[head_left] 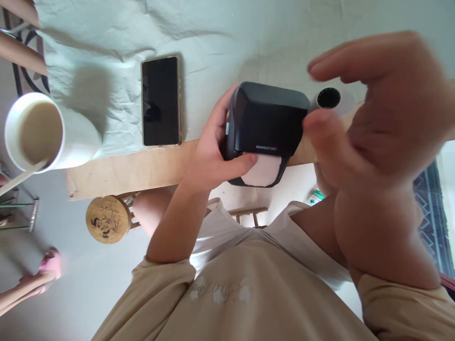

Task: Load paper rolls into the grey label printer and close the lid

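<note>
My left hand (209,158) grips a black label printer (268,121) from its left side, thumb lying across the pale pink label paper (265,171) that sticks out of its front slot. The printer sits at the table's near edge. My right hand (377,113) hovers, blurred, close to the camera just right of the printer, fingers spread and holding nothing. A white paper roll (329,98) with a dark core lies behind the printer, partly hidden by that hand.
A dark-screened phone (160,100) lies on the crumpled white cloth (220,33) covering the wooden table (135,168). A white cup (39,130) with a stick stands at the left. A round wooden stool (108,219) and another person's foot (50,263) are on the floor.
</note>
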A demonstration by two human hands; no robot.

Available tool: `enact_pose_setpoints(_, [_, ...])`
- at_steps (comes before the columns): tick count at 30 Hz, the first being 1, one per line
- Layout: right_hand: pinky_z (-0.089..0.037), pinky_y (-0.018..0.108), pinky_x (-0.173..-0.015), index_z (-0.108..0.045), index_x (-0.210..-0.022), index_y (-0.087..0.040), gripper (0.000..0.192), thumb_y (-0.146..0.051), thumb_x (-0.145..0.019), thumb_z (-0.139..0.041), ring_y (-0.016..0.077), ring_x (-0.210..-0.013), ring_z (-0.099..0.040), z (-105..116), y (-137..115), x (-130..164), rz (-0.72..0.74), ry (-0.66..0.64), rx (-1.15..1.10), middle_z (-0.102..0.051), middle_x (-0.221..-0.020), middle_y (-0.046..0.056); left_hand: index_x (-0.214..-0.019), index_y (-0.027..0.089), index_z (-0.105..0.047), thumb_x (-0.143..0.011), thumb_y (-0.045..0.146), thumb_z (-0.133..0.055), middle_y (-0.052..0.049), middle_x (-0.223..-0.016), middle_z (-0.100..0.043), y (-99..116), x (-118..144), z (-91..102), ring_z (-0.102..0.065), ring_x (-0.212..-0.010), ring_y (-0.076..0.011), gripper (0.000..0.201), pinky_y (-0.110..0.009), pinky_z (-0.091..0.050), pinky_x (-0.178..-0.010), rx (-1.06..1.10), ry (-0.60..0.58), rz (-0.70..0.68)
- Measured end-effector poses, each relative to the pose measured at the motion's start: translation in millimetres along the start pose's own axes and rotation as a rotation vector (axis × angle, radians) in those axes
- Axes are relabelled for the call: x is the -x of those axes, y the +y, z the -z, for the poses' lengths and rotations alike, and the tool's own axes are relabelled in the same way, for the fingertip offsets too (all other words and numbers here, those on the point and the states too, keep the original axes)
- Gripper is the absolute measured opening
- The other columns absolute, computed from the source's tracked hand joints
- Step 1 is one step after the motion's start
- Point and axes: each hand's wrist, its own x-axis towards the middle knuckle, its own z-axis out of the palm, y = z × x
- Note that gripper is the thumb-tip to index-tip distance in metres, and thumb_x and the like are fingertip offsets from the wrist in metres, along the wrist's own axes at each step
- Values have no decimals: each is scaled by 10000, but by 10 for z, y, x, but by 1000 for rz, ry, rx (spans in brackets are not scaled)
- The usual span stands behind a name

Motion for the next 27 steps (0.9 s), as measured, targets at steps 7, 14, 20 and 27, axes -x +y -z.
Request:
enact_pose_setpoints(7, [-528,306,-928,-525,-1155,-197,298,-389,-928,-539,135,-1135,-592,-49,-59,-48,60,-157,38,-582,-1292,72,-1205,243,-595,-764,584,-699,-37,-1090,-610,234,48,-178,-610,-1145,-254,567,-322,-521,-906,33,100,79])
enact_pose_setpoints(14, [-437,500,-1115,-552,-1132,-221,307,-360,-869,-630,185,-1193,-586,-33,-110,-58,7,-178,135,-592,-1269,29,-1149,263,-642,-809,419,-721,-13,-1145,-609,296,32,-123,-571,-1083,-172,383,-267,-471,-910,88,2,83])
enact_pose_setpoints(20, [-443,487,-1094,-595,-1169,-241,363,-478,-893,-583,208,-1183,-593,-39,-37,-25,9,-136,174,-600,-1258,31,-1111,253,-650,-938,531,-468,-27,-1138,-631,258,-31,-189,-488,-1333,-224,375,-325,-453,-1086,128,4,61])
enact_pose_setpoints(27, [-499,407,-848,-637,-1164,-224,403,-515,-920,-504,218,-1050,-562,4,-14,9,-51,-117,208,-558,-1100,102,-1026,190,-652,-953,420,-504,-33,-935,-643,245,-41,-210,-559,-1271,-220,282,-329,-487,-1045,253,211,181])
